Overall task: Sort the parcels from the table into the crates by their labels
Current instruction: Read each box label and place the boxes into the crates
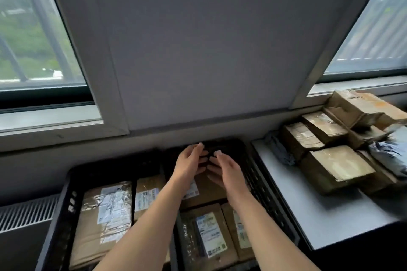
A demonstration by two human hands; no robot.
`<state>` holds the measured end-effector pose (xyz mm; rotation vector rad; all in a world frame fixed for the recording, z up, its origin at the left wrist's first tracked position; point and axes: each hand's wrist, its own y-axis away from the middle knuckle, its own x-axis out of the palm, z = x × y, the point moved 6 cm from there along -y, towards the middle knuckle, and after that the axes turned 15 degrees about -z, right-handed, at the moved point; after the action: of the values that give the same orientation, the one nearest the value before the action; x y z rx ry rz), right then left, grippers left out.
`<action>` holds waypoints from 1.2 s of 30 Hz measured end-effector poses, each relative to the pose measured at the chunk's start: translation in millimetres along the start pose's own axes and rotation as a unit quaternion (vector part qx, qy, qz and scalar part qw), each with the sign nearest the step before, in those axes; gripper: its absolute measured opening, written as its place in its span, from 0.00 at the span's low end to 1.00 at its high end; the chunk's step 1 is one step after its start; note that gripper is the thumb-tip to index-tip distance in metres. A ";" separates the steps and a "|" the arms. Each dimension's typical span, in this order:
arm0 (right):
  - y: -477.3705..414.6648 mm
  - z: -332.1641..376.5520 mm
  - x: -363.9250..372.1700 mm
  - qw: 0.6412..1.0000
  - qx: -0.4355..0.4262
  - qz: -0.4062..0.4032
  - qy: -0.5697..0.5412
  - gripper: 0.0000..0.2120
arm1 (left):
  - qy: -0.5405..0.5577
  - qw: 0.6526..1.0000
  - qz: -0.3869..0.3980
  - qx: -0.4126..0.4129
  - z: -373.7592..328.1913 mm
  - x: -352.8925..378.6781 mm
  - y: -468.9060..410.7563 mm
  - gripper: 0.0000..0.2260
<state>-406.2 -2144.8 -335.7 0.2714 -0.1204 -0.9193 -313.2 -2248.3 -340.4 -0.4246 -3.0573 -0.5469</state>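
Observation:
Two black crates stand side by side below me. The left crate (66,200) holds a large brown parcel (103,222) with a taped label and a smaller one (146,196). The right crate (262,185) holds several labelled brown parcels, one near me (209,233) and one at its far end (207,189). My left hand (189,165) and my right hand (224,170) hover open above that far parcel, palms facing each other, holding nothing. On the white table (312,211) at the right lie several brown parcels, the nearest one (334,167) with a pale label.
Grey plastic mailer bags (389,154) lie among the table's parcels, another (278,149) at the table's far left corner. A wall and window sills run behind the crates. A ribbed radiator (26,213) sits at the lower left.

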 end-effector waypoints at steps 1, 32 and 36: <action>-1.9 9.7 -20.2 1.000 -0.003 -0.017 -0.018 0.13 | 0.006 1.000 0.021 -0.001 -7.0 23.7 3.3 0.12; -311.3 57.5 -518.9 0.962 0.056 -0.252 -0.093 0.15 | -0.088 0.987 0.116 -0.061 76.2 549.0 19.1 0.16; -328.9 49.0 -543.9 0.956 0.000 -0.267 0.123 0.15 | -0.130 0.987 0.076 -0.045 89.6 556.2 11.1 0.11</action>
<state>-997.2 -1908.8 -374.5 0.4274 0.1940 -1.4117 -842.4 -2061.4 -390.7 -0.7856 -3.2125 -0.6735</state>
